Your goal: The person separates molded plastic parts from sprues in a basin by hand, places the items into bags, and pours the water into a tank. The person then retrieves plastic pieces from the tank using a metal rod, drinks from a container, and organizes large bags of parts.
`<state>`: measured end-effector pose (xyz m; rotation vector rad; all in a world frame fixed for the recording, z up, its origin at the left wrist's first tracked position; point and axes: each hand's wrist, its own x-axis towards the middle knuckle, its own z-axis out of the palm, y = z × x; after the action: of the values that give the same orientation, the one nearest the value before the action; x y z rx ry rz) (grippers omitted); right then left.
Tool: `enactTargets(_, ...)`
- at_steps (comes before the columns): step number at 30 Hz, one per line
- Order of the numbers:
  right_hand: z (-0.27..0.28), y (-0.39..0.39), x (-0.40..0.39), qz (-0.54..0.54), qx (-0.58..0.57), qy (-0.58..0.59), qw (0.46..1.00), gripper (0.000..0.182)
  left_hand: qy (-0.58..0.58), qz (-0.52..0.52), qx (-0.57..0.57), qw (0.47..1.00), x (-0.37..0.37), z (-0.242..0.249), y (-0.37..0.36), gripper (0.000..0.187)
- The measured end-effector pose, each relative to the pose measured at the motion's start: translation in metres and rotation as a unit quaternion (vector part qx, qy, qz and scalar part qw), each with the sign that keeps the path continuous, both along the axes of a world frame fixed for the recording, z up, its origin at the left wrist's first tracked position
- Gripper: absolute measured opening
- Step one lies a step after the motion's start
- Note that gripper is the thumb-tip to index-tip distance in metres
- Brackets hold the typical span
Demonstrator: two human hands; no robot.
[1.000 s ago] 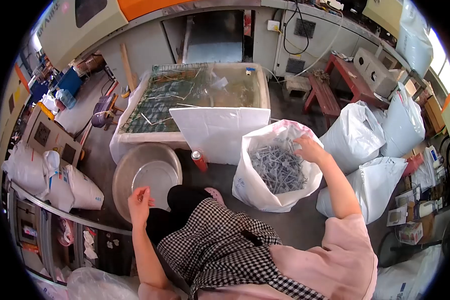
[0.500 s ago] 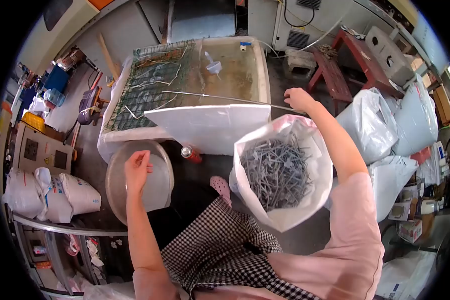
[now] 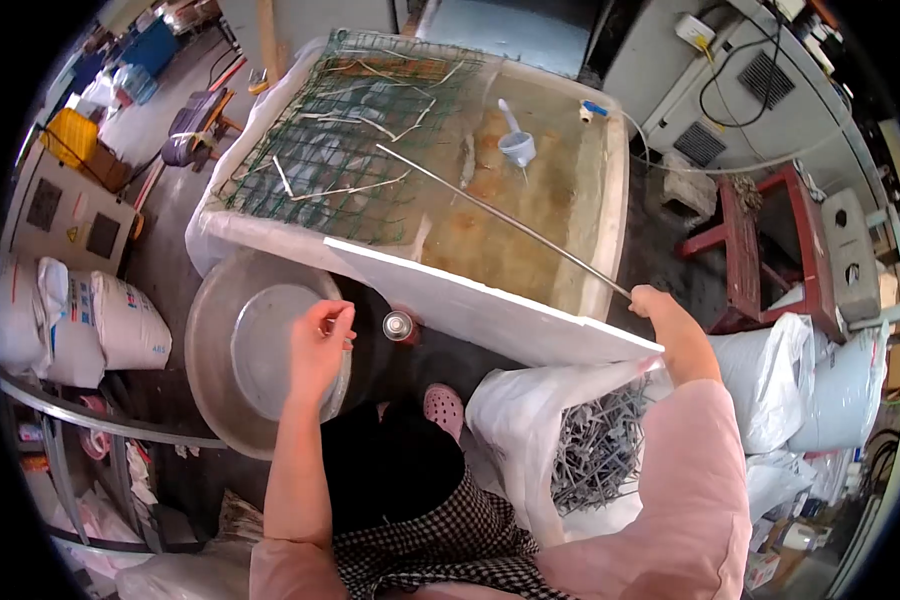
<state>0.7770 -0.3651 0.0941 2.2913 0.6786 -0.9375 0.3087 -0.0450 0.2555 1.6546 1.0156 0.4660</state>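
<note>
Over the right edge of the water tank (image 3: 610,200) my right hand (image 3: 653,305) sits with its fingers wrapped around the near end of a long thin metal rod (image 3: 505,218). From that grip the rod runs up and left, slanting across the murky water toward the green wire mesh (image 3: 340,140) that covers the tank's left half. Its far end lies at the mesh edge; I cannot tell whether it touches.

Pale strips lie scattered on the mesh. A small white funnel (image 3: 517,148) sits in the water past the rod, and a blue-capped fitting (image 3: 592,108) is at the far wall.

A white foam board (image 3: 490,305) leans along the tank's near side, its right corner just below my right hand.

My left hand (image 3: 320,345) hangs over the rim of a big round metal basin (image 3: 215,350) on the floor. Fingers are loosely curled, thumb and forefinger nearly pinched; whether anything is between them I cannot tell. A spray can (image 3: 399,325) with a red body stands just right of that hand, between basin and foam board.

Below the board, an open white sack (image 3: 510,420) holds a heap of grey metal pins (image 3: 600,450). A pink clog (image 3: 442,405) shows beside it. More white sacks (image 3: 780,380) stand at right, near a red bench (image 3: 740,250).
</note>
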Motion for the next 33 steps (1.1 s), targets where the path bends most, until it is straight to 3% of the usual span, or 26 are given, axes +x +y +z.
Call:
enactTargets(2, 0.014, -0.003, -0.003, 0.002, 0.229, 0.033, 0.973, 0.031, -0.001, 0.003, 0.0, 1.0, 0.001, -0.003, -0.003, 0.016)
enactTargets(4, 0.077, 0.013, -0.034, -0.012, 0.33, -0.01, 0.944, 0.026, -0.004, -0.03, 0.017, 0.999, 0.001, -0.001, -0.006, 0.016)
enactTargets(5, 0.093, 0.011, -0.041, 0.064, 0.377, -0.105, 0.918, 0.027, -0.01, -0.019, 0.013, 1.0, 0.0, -0.001, -0.006, 0.016)
enactTargets(8, 0.161, -0.007, -0.06, 0.168, 0.522, -0.181, 0.817, 0.026, -0.02, 0.001, 0.039, 0.999, -0.002, -0.015, -0.003, 0.012)
enactTargets(12, 0.245, -0.041, -0.084, 0.207, 0.429, -0.277, 0.834, 0.032, -0.023, -0.004, 0.035, 0.999, 0.001, -0.003, -0.015, 0.012)
enactTargets(20, 0.337, -0.072, -0.106, 0.219, 0.355, -0.358, 0.835, 0.032, -0.001, -0.056, 0.139, 0.989, 0.003, -0.024, -0.024, 0.012)
enactTargets(27, 0.357, -0.098, -0.11, 0.181, 0.276, -0.378, 0.865, 0.031, 0.013, -0.074, 0.187, 0.979, 0.001, -0.027, -0.025, 0.013)
enactTargets(33, 0.375, -0.11, -0.127, 0.081, 0.262, -0.37, 0.888, 0.027, 0.031, -0.075, 0.181, 0.98, 0.001, -0.033, -0.026, 0.014)
